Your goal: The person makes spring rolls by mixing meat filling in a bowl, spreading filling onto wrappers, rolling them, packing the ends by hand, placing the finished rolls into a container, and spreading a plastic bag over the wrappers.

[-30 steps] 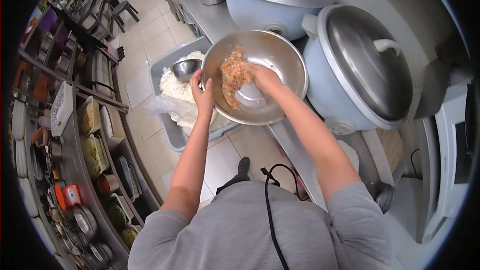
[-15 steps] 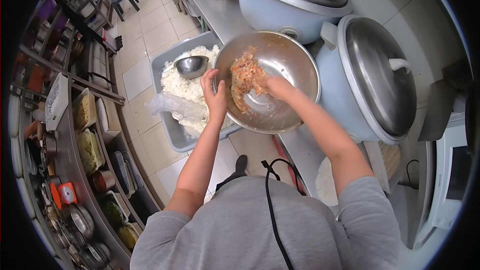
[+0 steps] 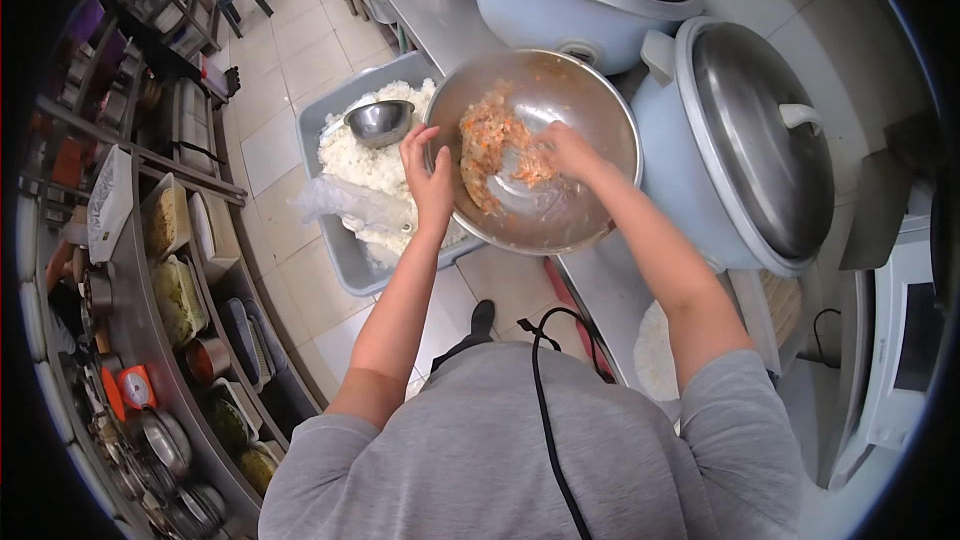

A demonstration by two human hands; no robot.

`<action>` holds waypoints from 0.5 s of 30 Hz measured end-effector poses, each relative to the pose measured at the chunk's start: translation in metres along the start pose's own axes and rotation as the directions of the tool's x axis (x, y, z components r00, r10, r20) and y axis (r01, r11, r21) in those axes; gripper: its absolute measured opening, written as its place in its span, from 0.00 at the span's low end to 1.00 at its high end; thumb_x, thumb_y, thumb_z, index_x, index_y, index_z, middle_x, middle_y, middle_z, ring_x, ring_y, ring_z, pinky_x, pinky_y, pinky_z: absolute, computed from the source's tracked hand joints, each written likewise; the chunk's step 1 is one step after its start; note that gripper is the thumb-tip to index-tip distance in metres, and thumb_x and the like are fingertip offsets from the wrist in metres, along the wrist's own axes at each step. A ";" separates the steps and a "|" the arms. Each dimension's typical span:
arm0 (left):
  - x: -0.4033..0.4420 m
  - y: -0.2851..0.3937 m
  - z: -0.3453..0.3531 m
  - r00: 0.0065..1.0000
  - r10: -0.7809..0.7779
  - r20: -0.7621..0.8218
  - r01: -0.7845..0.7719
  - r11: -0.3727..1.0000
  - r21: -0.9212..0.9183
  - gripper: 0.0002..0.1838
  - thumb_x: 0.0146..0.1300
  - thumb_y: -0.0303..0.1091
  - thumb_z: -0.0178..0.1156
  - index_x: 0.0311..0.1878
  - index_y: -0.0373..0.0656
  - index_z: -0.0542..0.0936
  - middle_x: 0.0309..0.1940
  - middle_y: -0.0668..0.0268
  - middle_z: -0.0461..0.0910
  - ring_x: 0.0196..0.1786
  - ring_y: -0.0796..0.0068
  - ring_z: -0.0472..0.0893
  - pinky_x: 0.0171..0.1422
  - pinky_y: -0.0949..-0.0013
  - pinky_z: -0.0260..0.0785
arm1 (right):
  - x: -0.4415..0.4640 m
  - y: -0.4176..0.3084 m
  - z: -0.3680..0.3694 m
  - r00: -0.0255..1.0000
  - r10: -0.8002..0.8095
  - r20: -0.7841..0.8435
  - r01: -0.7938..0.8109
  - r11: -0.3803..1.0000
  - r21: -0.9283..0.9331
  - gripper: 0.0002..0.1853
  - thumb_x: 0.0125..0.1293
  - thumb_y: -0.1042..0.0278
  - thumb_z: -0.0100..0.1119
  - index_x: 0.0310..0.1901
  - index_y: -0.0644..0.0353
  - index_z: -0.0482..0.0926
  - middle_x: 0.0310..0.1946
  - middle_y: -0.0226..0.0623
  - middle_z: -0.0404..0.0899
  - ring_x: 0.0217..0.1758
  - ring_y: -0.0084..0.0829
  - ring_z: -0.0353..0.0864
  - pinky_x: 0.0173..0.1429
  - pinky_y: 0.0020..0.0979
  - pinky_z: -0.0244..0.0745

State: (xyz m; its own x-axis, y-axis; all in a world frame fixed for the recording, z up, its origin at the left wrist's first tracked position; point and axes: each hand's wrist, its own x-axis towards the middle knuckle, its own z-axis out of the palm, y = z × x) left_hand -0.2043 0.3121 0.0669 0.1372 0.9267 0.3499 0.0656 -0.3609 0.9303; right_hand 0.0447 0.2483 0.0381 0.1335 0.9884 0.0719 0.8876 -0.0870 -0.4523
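Likely the wet-looking mixture (image 3: 488, 135) is soft, slippery, best cupped. The left hand (image 3: 430, 192) spreads open at the bowl (image 3: 590, 115) rim; the right hand (image 3: 572, 152) curls, its hold unclear.

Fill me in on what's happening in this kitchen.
A person has the left hand at the rim of a metal mixing bowl, while the right hand is inside it, fingers at a chunky, orange-flecked mixture lying mostly on the bowl's left side. To the left, a gray tub holds what looks like cooked rice, with a smaller metal bowl resting on it.
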 end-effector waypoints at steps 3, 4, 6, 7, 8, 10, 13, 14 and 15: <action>0.000 0.003 0.000 1.000 -0.014 -0.001 0.014 1.000 0.007 0.15 0.56 0.24 0.55 0.49 0.43 0.75 0.57 0.58 0.66 0.63 0.60 0.64 0.69 0.62 0.53 | 0.004 0.003 0.002 0.905 0.281 0.318 -0.332 0.936 0.117 0.09 0.59 0.67 0.57 0.40 0.59 0.81 0.36 0.47 0.78 0.43 0.45 0.77 0.49 0.39 0.71; 0.001 0.001 0.001 1.000 -0.014 0.000 0.014 1.000 0.006 0.15 0.56 0.24 0.55 0.49 0.43 0.75 0.57 0.58 0.66 0.63 0.60 0.64 0.69 0.62 0.53 | -0.003 -0.013 -0.001 0.905 0.283 0.317 -0.333 0.936 0.116 0.09 0.59 0.67 0.57 0.40 0.59 0.81 0.36 0.47 0.78 0.43 0.45 0.77 0.49 0.39 0.71; 0.000 -0.001 0.002 1.000 -0.016 -0.010 0.015 0.998 -0.059 0.15 0.56 0.24 0.55 0.48 0.43 0.75 0.57 0.58 0.66 0.63 0.60 0.64 0.68 0.62 0.54 | -0.022 -0.049 -0.002 0.995 -0.052 0.084 0.041 0.990 0.138 0.10 0.60 0.67 0.56 0.42 0.57 0.82 0.38 0.48 0.78 0.44 0.45 0.77 0.50 0.38 0.71; -0.001 -0.002 0.001 1.000 -0.020 -0.011 0.019 0.998 -0.056 0.15 0.56 0.24 0.55 0.48 0.43 0.75 0.57 0.58 0.66 0.63 0.60 0.64 0.68 0.62 0.54 | -0.027 -0.057 0.000 0.986 -0.168 0.006 0.166 0.979 0.122 0.10 0.60 0.68 0.56 0.42 0.57 0.82 0.39 0.48 0.79 0.44 0.45 0.77 0.51 0.38 0.70; -0.001 -0.002 0.001 1.000 -0.007 -0.010 0.006 0.999 -0.038 0.15 0.56 0.24 0.56 0.48 0.43 0.76 0.57 0.58 0.66 0.63 0.60 0.64 0.68 0.62 0.54 | -0.028 -0.053 0.007 0.966 -0.118 0.229 0.091 0.988 0.125 0.11 0.61 0.68 0.56 0.44 0.56 0.81 0.40 0.48 0.79 0.44 0.45 0.77 0.50 0.38 0.71; 0.001 0.000 0.001 1.000 0.004 -0.007 -0.004 1.000 -0.021 0.15 0.56 0.24 0.56 0.48 0.43 0.76 0.57 0.58 0.66 0.63 0.60 0.64 0.68 0.62 0.54 | -0.023 -0.042 0.021 0.839 -0.031 0.544 -0.025 0.995 0.095 0.14 0.61 0.69 0.55 0.49 0.53 0.81 0.41 0.46 0.79 0.45 0.45 0.78 0.50 0.39 0.72; -0.001 -0.001 0.001 1.000 -0.010 0.003 0.010 1.000 -0.007 0.14 0.56 0.25 0.56 0.47 0.43 0.76 0.57 0.59 0.66 0.63 0.60 0.64 0.68 0.62 0.54 | -0.012 -0.044 0.021 0.931 0.057 0.360 -0.176 0.936 0.306 0.14 0.60 0.66 0.58 0.48 0.51 0.81 0.41 0.43 0.79 0.46 0.43 0.78 0.50 0.40 0.72; -0.001 -0.002 0.001 1.000 -0.020 -0.001 0.020 1.000 -0.024 0.14 0.56 0.25 0.56 0.47 0.43 0.76 0.57 0.59 0.66 0.63 0.60 0.64 0.68 0.62 0.54 | -0.012 -0.051 0.020 0.931 0.059 0.360 -0.178 0.935 0.308 0.14 0.60 0.66 0.58 0.48 0.51 0.81 0.41 0.43 0.79 0.46 0.43 0.78 0.50 0.40 0.72; 0.000 -0.003 0.002 1.000 -0.030 -0.005 0.030 0.999 -0.041 0.14 0.56 0.25 0.56 0.47 0.43 0.76 0.57 0.59 0.66 0.63 0.60 0.64 0.68 0.62 0.54 | -0.011 -0.061 0.018 0.911 -0.032 0.411 -0.066 0.973 0.222 0.13 0.59 0.64 0.59 0.46 0.52 0.82 0.41 0.42 0.79 0.46 0.43 0.77 0.50 0.39 0.72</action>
State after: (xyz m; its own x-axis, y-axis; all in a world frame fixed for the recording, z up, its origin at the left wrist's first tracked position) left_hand -0.2027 0.3131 0.0637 0.1305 0.9377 0.3220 0.0294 -0.3283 0.9441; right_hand -0.0189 0.2445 0.0494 -0.0879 0.9545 -0.2851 0.7568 -0.1221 -0.6421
